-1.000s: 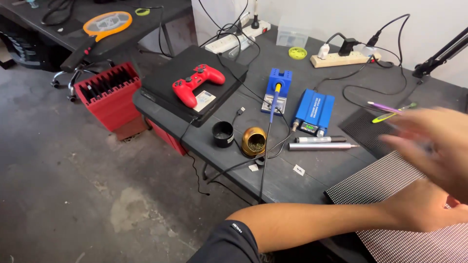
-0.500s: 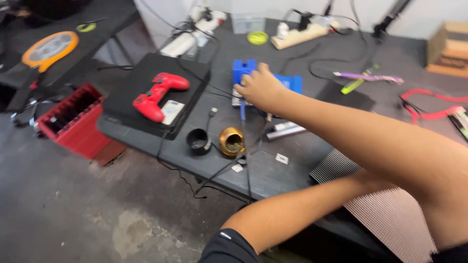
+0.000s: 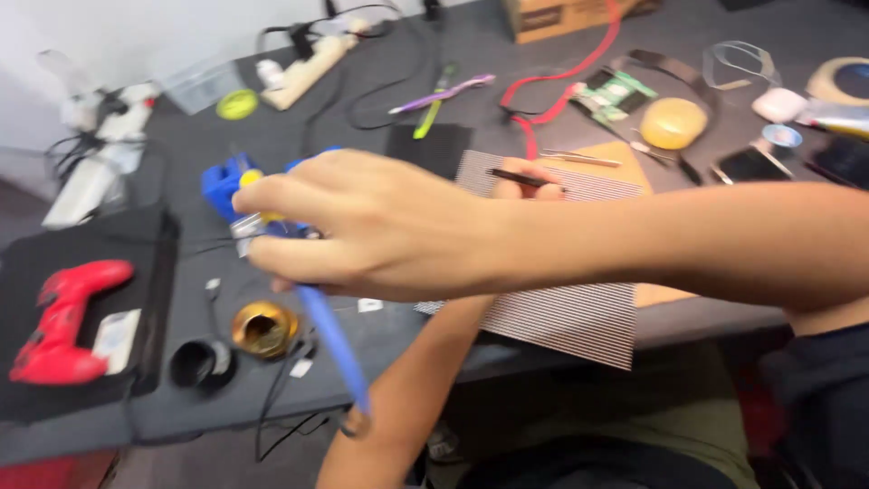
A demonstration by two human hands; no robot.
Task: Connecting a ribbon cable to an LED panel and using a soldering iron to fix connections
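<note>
Head view, looking down on a dark grey workbench (image 3: pixel 561 54) crowded with electronics tools. Right hand (image 3: pixel 362 226), reaching across the body to the left, is closed around a blue-handled soldering iron (image 3: pixel 333 340), fingers wrapped over its upper end; the handle slants down and to the right below the fist, and its tip is hidden by the fingers and motion blur. Just behind the knuckles stands a blue iron stand (image 3: pixel 226 181), only partly visible. Left hand (image 3: pixel 525 179) is mostly covered by the right forearm; what shows is a few fingers pinched on a thin black tool (image 3: pixel 518 177) over a striped LED matrix panel (image 3: pixel 561 312), which hangs over the near table edge. Below the right hand sit a brass tip-cleaner pot (image 3: pixel 264 328) and a small black cup (image 3: pixel 201 362), close together. At far left a red game controller (image 3: pixel 63 319) lies on a black console (image 3: pixel 86 263), cut off by the frame. Upper right, a yellow round object (image 3: pixel 674 123), a green circuit board (image 3: pixel 614 93) and a red cable (image 3: pixel 566 77) are soft with blur.
</note>
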